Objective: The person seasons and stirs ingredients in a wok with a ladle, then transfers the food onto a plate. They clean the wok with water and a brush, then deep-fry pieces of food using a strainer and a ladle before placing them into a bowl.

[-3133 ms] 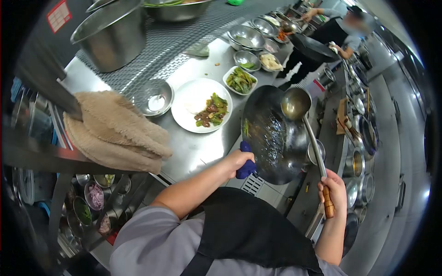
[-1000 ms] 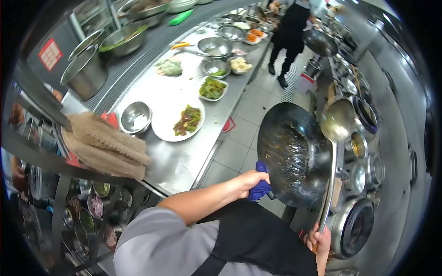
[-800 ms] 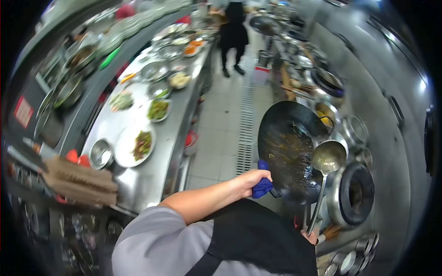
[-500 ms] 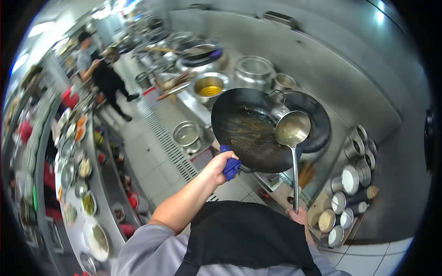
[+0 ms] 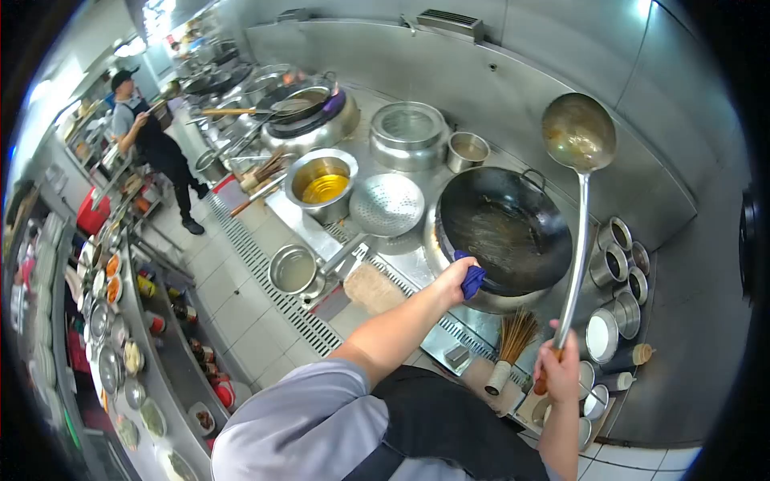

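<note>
My left hand (image 5: 459, 282) grips the near side of a black wok (image 5: 501, 232) through a folded purple cloth (image 5: 473, 280). The wok sits over the round steel burner at the right; its inside looks dark and wet. My right hand (image 5: 559, 370) is closed round the wooden-ended handle of a long steel ladle (image 5: 581, 132). The ladle's bowl is raised above and to the right of the wok, apart from it. Just left of the wok lies a perforated strainer (image 5: 387, 206).
A pot of yellow oil (image 5: 346, 166), a lidded steel pot (image 5: 407, 132) and a small steel pot (image 5: 469, 152) stand behind. A bamboo brush (image 5: 517, 341) lies near my right arm. Seasoning tins (image 5: 603, 337) line the right. Another person (image 5: 148, 144) stands far left.
The wok has moved from a tilted, raised position down to the burner at the right. The ladle has swung up and away from over the wok. The strainer and brush show fully now.
</note>
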A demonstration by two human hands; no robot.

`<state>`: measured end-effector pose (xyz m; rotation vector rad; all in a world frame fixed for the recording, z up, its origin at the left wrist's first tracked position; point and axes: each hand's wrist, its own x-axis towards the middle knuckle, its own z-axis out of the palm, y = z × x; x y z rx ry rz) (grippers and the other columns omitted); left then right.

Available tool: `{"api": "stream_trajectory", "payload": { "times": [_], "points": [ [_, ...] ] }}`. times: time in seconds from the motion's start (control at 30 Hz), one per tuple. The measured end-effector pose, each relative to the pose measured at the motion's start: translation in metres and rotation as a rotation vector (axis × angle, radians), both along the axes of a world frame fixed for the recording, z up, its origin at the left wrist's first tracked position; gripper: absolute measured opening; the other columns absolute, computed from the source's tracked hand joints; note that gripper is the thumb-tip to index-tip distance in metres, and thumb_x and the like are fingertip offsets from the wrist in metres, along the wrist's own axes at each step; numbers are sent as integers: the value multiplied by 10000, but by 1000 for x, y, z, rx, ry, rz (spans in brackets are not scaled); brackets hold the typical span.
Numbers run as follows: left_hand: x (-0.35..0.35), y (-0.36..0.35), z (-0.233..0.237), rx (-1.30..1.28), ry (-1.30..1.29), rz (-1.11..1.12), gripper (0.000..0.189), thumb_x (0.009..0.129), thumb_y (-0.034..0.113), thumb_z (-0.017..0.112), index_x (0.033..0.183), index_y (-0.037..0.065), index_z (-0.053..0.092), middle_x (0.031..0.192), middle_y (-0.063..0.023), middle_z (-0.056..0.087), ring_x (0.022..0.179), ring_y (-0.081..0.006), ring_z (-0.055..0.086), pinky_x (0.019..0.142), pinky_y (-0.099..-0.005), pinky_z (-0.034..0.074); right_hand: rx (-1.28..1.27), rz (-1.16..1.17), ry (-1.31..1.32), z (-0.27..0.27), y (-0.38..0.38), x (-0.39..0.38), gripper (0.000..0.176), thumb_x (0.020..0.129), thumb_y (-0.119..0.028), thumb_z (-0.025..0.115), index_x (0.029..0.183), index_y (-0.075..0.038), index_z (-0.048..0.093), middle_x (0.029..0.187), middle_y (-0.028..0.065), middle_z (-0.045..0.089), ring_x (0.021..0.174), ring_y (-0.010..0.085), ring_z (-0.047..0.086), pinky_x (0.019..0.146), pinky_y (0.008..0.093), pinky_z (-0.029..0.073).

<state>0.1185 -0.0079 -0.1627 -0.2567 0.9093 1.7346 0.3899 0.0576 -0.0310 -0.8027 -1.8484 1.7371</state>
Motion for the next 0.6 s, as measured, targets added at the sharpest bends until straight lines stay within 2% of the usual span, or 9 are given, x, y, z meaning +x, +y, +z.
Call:
{"api": "stream_trajectory", "payload": {
  "times": [0.03, 0.13, 0.23, 0.3, 0.37, 0.4, 0.5, 0.57, 0.6],
  "points": [
    [-2, 6, -3, 9, -6, -26, 133, 737, 206, 575, 661, 115, 514, 558, -37, 522, 428, -195, 504, 401, -305, 427, -88, 32, -75, 1, 0, -7, 414, 830, 53, 509, 1222, -41, 415, 623, -2, 464, 417, 71, 441, 392, 212, 377],
    [-5, 4, -5, -12, 25, -120, 221, 797, 340, 620, 761, 135, 546, 625, -20, 554, 468, -167, 516, 418, -284, 417, 62, 0, -176, 14, 17, -45, 340, 834, 41, 509, 1163, -35, 473, 615, -5, 473, 404, 74, 446, 375, 219, 366],
    [-23, -31, 0, 70, 85, -463, 352, 798, 446, 660, 911, 122, 582, 708, -32, 580, 559, -166, 556, 493, -283, 447, 287, 78, -319, 56, 55, -118, 277, 835, -2, 487, 1109, -37, 494, 571, -12, 472, 368, 73, 421, 342, 219, 332],
    [-23, -64, 1, 26, 387, -403, 414, 781, 383, 683, 1021, 68, 562, 829, -108, 617, 720, -219, 612, 630, -332, 490, 388, 93, -394, 85, 81, -178, 217, 822, -42, 491, 1035, -28, 535, 546, -6, 458, 370, 84, 432, 347, 248, 350],
    [-36, -101, -48, -392, 1321, -460, 483, 759, 304, 688, 1108, 22, 509, 941, -202, 618, 893, -305, 621, 764, -395, 486, 622, 201, -550, 92, 121, -245, 183, 811, -72, 491, 967, -11, 566, 551, 46, 482, 380, 134, 476, 369, 302, 385],
    [-43, -123, -46, -532, 1358, -500, 479, 769, 269, 653, 1148, 24, 492, 990, -237, 608, 924, -339, 613, 774, -420, 490, 745, 206, -691, 94, 130, -283, 181, 810, -71, 473, 951, -21, 575, 619, 85, 544, 440, 200, 525, 441, 346, 431],
    [-64, -171, -34, -824, 1336, -633, 407, 807, 200, 586, 1177, 62, 486, 1019, -252, 602, 942, -366, 613, 789, -470, 489, 1341, 234, -893, 31, 178, -382, 173, 787, -36, 447, 899, 12, 569, 726, 173, 628, 559, 326, 594, 598, 407, 498],
    [-70, -183, -55, -863, 1397, -732, 354, 818, 189, 566, 1149, 77, 513, 996, -229, 606, 925, -355, 619, 761, -467, 497, 1500, 444, -1096, -21, 181, -437, 121, 784, -28, 470, 820, 35, 566, 674, 182, 606, 554, 325, 589, 576, 399, 504],
    [-73, -188, -63, -894, 1472, -837, 305, 829, 179, 546, 1121, 92, 539, 973, -206, 610, 909, -343, 624, 734, -463, 505, 971, 395, -1097, -26, 157, -458, 94, 785, -34, 487, 773, 28, 556, 648, 169, 586, 547, 307, 581, 540, 393, 495]
  ]
}}
